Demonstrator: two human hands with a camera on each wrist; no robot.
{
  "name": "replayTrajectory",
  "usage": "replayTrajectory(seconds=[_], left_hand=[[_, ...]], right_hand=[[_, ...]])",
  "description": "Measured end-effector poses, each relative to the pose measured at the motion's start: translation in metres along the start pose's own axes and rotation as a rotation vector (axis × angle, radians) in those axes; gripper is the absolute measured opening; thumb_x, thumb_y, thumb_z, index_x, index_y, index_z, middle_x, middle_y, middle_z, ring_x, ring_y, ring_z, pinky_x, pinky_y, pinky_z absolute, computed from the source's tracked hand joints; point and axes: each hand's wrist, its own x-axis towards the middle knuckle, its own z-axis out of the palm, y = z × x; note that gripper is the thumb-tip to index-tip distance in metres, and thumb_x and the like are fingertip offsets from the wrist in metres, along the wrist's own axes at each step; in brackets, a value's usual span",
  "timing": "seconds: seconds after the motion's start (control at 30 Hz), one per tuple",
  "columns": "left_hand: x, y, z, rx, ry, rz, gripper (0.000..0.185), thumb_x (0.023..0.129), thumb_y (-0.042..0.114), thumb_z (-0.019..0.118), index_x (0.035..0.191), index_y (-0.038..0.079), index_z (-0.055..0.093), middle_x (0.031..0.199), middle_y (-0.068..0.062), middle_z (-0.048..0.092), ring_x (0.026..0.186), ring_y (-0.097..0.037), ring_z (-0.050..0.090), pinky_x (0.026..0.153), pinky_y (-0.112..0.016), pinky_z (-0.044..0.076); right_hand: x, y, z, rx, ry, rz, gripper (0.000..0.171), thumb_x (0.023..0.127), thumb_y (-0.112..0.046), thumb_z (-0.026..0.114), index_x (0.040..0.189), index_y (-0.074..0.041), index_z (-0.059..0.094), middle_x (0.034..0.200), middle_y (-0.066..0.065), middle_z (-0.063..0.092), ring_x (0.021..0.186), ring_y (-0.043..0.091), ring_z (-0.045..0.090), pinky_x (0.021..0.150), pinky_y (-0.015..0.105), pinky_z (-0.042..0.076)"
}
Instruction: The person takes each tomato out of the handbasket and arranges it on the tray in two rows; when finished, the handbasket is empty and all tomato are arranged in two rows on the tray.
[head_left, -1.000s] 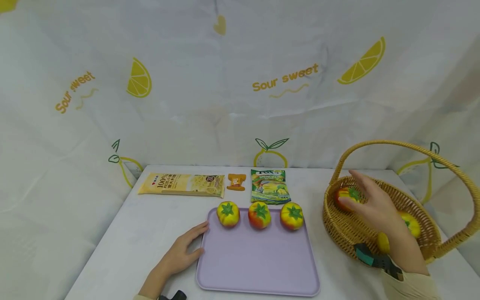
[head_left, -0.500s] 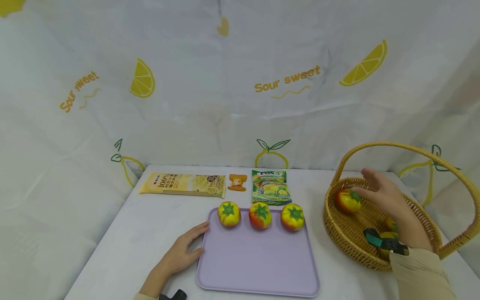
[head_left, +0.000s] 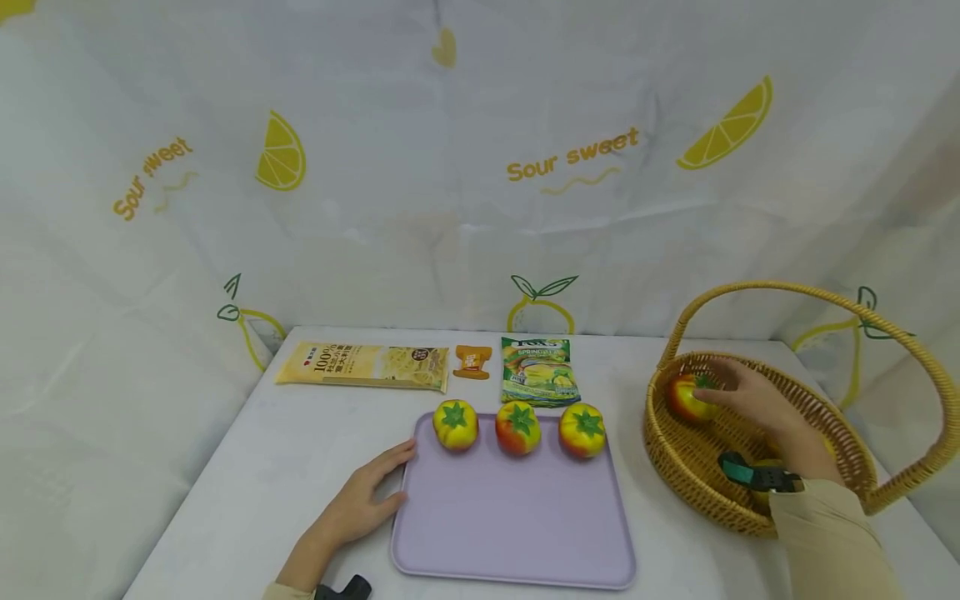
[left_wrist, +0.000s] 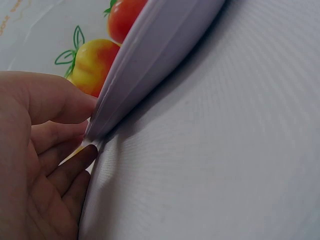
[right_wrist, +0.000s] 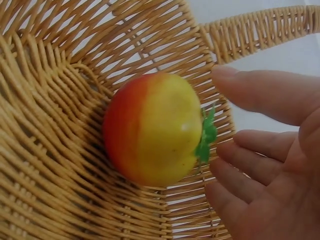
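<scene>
In the head view, my right hand [head_left: 761,408] reaches inside the wicker basket [head_left: 678,492], beside a round yellow-and-red fruit [head_left: 684,400] with a green leafy top. The right wrist view shows this fruit [right_wrist: 155,130] lying against the woven wall, with my thumb and fingers spread apart near its leafy end, not closed round it. My left hand [head_left: 360,508] touches the left edge of the lilac tray [head_left: 517,517] with its fingers loosely extended. Along the tray's far edge sit three similar fruits, left [head_left: 455,425], middle [head_left: 517,429] and right [head_left: 582,431].
Behind the tray lie a long yellow pasta packet [head_left: 363,366], a small orange packet [head_left: 472,362] and a green candy bag [head_left: 540,372]. The basket's tall handle [head_left: 795,287] arches over my right arm, which partly hides more yellow fruit in the basket.
My right hand has shifted right, then lowered toward the fruit at the basket's far left. That fruit moved slightly in the basket. My left hand has stayed at the tray's edge.
</scene>
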Motion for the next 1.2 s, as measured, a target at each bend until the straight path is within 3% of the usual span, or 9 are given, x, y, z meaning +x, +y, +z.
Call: replayTrajectory(seconds=[0.33,0.53,0.9,1.2], left_hand=[[0.0,0.001,0.0,-0.023,-0.021,-0.05,0.056,0.083,0.019,0.065,0.137,0.011,0.051,0.147,-0.002,0.044,0.135,-0.026,0.041,0.111,-0.046,0.034],[0.0,0.002,0.0,-0.03,-0.03,-0.072,0.056,0.083,0.019,0.065,0.137,0.012,0.05,0.147,-0.001,0.044,0.136,-0.025,0.04,0.111,-0.046,0.034],[0.001,0.002,0.0,-0.028,-0.034,-0.08,0.057,0.082,0.017,0.065,0.138,0.014,0.05,0.148,0.001,0.043,0.136,-0.024,0.04,0.111,-0.047,0.034],[0.001,0.003,0.0,-0.033,-0.033,-0.086,0.058,0.082,0.016,0.065,0.137,0.013,0.05,0.148,0.0,0.043,0.136,-0.024,0.04,0.111,-0.047,0.034]], right_hand=[[0.001,0.006,0.008,-0.033,-0.052,0.024,0.088,0.09,-0.038,0.06,0.142,0.017,0.016,0.139,0.044,0.025,0.123,0.06,0.03,0.097,0.067,0.036],[0.005,0.008,0.009,-0.081,-0.056,0.037,0.087,0.089,-0.037,0.062,0.14,0.019,0.019,0.135,0.044,0.031,0.115,0.054,0.04,0.091,0.062,0.04],[0.007,0.01,0.011,-0.101,-0.036,0.044,0.089,0.086,-0.039,0.066,0.139,0.018,0.023,0.128,0.041,0.04,0.106,0.047,0.048,0.085,0.055,0.046],[0.005,0.007,0.008,-0.121,0.019,0.003,0.088,0.085,-0.04,0.067,0.139,0.017,0.026,0.126,0.042,0.041,0.106,0.049,0.049,0.085,0.057,0.046]])
